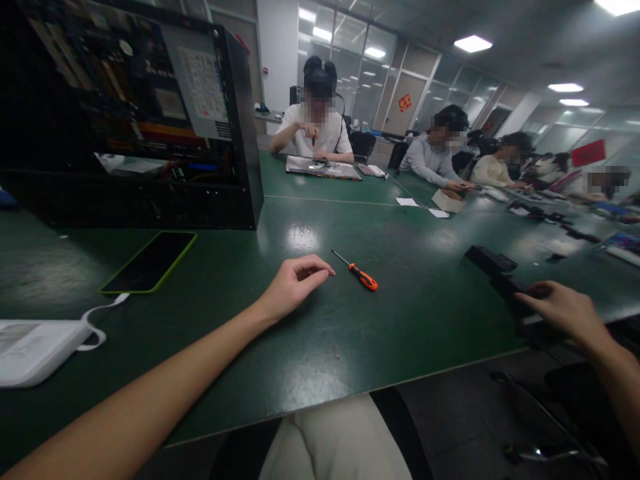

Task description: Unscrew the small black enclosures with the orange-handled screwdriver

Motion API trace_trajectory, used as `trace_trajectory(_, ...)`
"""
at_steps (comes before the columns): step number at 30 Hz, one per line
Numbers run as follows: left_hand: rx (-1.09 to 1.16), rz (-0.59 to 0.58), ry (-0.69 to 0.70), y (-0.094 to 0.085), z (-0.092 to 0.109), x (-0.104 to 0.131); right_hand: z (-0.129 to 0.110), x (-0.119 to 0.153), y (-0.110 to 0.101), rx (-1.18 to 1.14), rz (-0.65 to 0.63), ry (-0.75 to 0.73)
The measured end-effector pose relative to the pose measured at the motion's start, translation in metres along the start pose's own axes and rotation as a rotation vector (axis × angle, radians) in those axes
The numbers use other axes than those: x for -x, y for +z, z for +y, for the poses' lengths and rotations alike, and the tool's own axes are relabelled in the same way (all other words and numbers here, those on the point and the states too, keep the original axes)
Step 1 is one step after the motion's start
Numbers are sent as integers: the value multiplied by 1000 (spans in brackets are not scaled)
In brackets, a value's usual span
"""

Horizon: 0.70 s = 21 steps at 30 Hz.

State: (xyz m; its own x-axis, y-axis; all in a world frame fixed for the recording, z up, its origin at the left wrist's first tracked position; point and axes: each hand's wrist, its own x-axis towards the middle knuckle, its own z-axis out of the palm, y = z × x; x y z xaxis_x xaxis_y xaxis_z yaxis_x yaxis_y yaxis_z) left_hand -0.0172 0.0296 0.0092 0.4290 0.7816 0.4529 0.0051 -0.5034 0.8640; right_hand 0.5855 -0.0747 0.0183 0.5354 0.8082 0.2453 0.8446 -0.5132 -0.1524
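Observation:
My left hand (295,285) rests on the green table, its fingers loosely bent with a gap between thumb and forefinger, holding nothing. Just right of its fingertips lies a screwdriver (362,275) with an orange and black handle, its thin shaft pointing away to the left. At the table's right edge my right hand (565,308) is closed around a long black object (510,288) with a blocky far end. What kind of object this is I cannot make out, since it is dark and partly hidden by the hand.
An open black computer case (254,153) stands at the left. Before it lie a phone (150,263) in a green case and a white box-like device (45,357) joined by a cable (97,327). Across the table a person (320,127) works over a flat panel (323,168); other people sit farther right.

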Motion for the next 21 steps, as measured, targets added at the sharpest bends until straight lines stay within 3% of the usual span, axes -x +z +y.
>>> trace_trajectory(5,13,62,-59,0,-2,-1,-57,22,-22,-148,81,-143)
trace_trajectory(7,12,95,-73,0,-4,-1,-91,38,-28,-232,82,-270)
trace_trajectory(11,66,149,-38,1,-10,-2,-180,77,-33,-377,-42,-611)
trace_trajectory(16,135,62,-13,2,-13,-2,-298,108,-15,-504,-268,-1206)
trace_trajectory(19,-1,-14,-45,2,-11,0,-344,111,4,-506,-360,-1330)
trace_trajectory(21,-109,-32,-62,2,-10,2,-359,108,14,-522,-394,-1371)
